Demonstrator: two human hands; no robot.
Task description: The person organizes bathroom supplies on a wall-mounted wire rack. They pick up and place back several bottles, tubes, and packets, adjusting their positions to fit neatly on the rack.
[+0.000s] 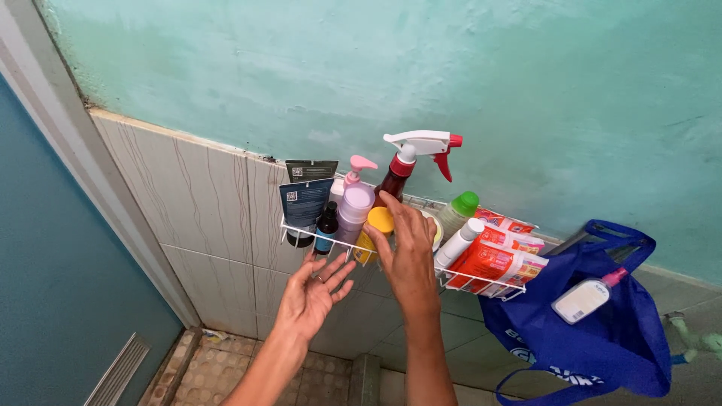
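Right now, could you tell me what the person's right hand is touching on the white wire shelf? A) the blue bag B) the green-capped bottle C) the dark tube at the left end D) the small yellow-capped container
D: the right hand has its fingertips on the small yellow-capped container in the white wire shelf, while the left hand hovers open-palmed below the rack.

Home bathroom, wash corner.
We log a white wire rack (481, 284) on veined wall tiles (195, 203) under turquoise plaster (376, 68); at twelve o'clock a trigger spray bottle (410, 162) among toiletry bottles; at seven o'clock mosaic flooring (218, 372); at four o'clock a blue bag (602, 331).
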